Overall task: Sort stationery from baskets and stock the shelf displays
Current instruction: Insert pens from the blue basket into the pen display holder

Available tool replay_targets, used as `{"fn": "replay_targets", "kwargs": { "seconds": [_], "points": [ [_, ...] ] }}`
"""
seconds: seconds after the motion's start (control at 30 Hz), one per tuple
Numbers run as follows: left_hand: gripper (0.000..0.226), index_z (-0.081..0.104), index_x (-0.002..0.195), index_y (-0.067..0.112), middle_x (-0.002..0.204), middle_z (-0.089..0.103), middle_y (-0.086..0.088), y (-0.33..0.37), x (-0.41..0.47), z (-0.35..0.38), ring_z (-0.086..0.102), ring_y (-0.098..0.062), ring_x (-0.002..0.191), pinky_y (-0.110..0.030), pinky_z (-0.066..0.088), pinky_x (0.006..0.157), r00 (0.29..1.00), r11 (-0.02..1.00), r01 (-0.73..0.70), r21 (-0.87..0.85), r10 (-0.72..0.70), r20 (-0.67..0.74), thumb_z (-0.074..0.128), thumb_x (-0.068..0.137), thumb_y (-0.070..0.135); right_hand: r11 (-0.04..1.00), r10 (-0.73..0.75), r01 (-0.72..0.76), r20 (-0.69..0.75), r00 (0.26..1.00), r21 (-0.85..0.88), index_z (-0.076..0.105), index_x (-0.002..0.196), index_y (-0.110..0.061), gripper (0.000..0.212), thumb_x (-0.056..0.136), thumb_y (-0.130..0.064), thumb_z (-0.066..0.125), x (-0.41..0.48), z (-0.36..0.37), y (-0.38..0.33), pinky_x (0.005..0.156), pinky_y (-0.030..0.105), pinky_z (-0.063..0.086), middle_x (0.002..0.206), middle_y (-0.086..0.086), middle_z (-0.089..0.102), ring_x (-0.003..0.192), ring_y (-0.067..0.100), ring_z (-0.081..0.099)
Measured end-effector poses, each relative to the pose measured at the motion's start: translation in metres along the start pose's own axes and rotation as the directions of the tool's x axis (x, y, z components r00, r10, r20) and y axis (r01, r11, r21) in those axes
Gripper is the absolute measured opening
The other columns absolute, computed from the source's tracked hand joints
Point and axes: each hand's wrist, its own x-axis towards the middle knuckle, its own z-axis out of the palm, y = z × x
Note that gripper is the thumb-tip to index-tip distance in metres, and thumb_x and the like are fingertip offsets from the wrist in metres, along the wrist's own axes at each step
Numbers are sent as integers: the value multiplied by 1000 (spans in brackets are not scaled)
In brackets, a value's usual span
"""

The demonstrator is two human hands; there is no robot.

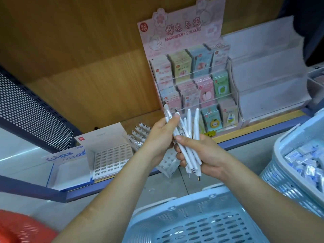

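We hold a bunch of white pens (189, 125) up in front of the shelf (245, 133). The fingers of our right hand (205, 155) are curled tight round the low part of the bunch. Our left hand (160, 137) grips the pens higher up. A blue basket (184, 216) sits under our arms. A white pen stand (110, 155) is on the shelf.

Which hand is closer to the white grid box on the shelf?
Left. The left hand sits just right of the grid box; the right hand is farther right.

Shelf (133, 121) room left of sticker display (191, 76)
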Motion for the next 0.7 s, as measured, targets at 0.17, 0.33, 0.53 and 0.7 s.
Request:
{"fn": "replay_targets", "kwargs": {
  "seconds": [0.17,0.33,0.53,0.7],
  "points": [
    [25,64,110,7,66,54,1,9,16,-23,46,-8,53,-21,40,50,992,998,-55,-32,51,-113,62,95,27,991,-6,3,-27,1000,-134,62,92,-2,25,78,-20,72,4,-11,2,48,27,47,68,11,57,55,21,54],
    [5,66,86,6,66,65,-1,34,16,-48,58,-17,61,-27,52,66,928,962,-213,-170,146,-342,68,89,11,985,-23,6,-98,995,-171,63,89,-3,19,83,-19,72,4,-16,2,49,28,47,68,12,59,54,20,54],
    [27,64,108,14,80,72,-7,34,-4,-71,71,-18,72,-28,58,67,889,929,-265,259,339,-307,75,83,13,998,-68,57,-383,921,-39,62,92,-1,12,90,-11,67,11,-25,-1,47,27,50,66,11,63,52,17,62],
    [24,63,86,32,82,71,-1,-1,4,-48,69,-20,78,-39,59,76,901,852,-224,473,366,-234,82,76,21,997,-77,72,-377,923,-27,63,89,-1,6,90,-7,66,19,-23,-5,49,26,53,64,9,67,55,17,64]
  ]
}}
